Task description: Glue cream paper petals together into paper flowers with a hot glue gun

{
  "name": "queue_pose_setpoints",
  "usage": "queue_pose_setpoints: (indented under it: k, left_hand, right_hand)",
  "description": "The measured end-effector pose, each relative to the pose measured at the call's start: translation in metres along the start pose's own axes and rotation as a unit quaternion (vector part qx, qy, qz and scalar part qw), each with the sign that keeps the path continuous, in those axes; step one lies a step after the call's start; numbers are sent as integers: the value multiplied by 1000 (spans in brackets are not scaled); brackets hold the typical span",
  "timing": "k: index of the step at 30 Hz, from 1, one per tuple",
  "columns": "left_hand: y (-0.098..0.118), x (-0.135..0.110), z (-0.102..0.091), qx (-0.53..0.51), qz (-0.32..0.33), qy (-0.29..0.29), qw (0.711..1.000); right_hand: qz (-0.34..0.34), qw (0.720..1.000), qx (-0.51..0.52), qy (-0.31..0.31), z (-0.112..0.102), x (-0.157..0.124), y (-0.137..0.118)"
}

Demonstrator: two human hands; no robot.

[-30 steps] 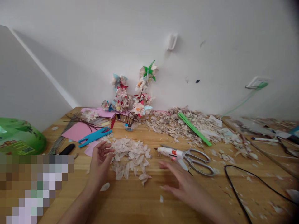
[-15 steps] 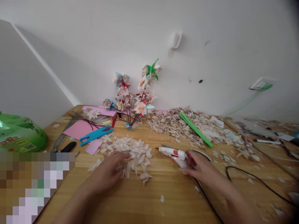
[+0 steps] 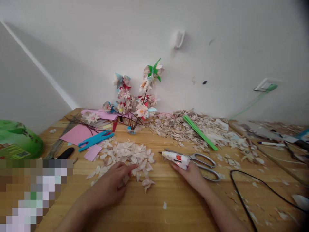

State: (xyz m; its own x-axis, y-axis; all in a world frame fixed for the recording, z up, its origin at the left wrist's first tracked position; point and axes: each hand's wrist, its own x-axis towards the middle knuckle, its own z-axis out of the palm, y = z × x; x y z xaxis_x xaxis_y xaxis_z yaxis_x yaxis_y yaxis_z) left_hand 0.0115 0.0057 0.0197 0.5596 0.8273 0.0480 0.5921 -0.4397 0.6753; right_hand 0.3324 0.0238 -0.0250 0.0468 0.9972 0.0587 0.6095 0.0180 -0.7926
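Note:
A pile of pale dried petals (image 3: 127, 151) lies on the wooden table in front of me. At its near edge is my left hand (image 3: 118, 180), index finger stretched out over the petals and the other fingers bent and partly hidden. My right hand (image 3: 191, 177) is wrapped round the grip of a white hot glue gun (image 3: 172, 157). The gun's dark nozzle points left toward the petals, and a small red light glows on its body. Just behind the gun lie grey-handled scissors (image 3: 212, 175), their blades partly hidden by it.
Handmade petal flowers (image 3: 142, 111) on brown stems stand in a small clear holder (image 3: 131, 130) by the wall. Darker petals (image 3: 178, 129) are heaped behind, with green strips (image 3: 200, 132) across them. Blue strips (image 3: 95, 140) and pink paper (image 3: 74, 135) lie left. A black cord (image 3: 238, 188) curves along the right.
My right hand has shifted from behind the glue gun to underneath its body, round the grip, uncovering the scissors' handles. My left index finger now reaches out straighter over the petals.

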Motion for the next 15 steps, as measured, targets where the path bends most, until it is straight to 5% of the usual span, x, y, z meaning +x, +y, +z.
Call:
queue_pose_setpoints:
  k: [8,15]
  left_hand:
    - [-4,1,0,21,15,57,998]
    - [-4,-3,-11,6,7,31,999]
  right_hand:
    - [16,997,57,49,1,-4,0]
    - [30,991,106,71,-4,-5,-7]
